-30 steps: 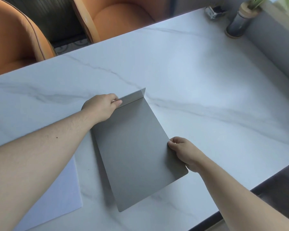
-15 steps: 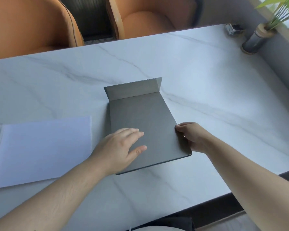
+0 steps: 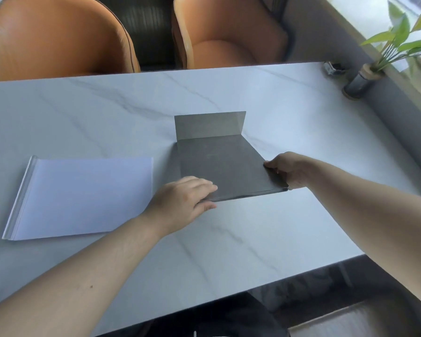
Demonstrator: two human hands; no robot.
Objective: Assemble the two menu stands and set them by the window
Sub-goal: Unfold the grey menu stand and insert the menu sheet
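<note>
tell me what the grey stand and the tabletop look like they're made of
Grey stand: probably sheet metal with a matte brushed finish; it is thin, with a crisp bent flap. Tabletop: marble or marble-look stone, glossy; white with grey veins and window glare.

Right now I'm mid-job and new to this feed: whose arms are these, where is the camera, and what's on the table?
No machine here: a person's bare arms, filmed by a wide-angle camera on their head, looking forward and down. On the marble table lies a grey metal stand panel, its far edge bent upward. The left hand grips its near corner; the right hand pinches its right edge. Left of it lies a clear sleeve holding white sheets, untouched. A potted plant stands by the window, orange chairs behind.
</note>
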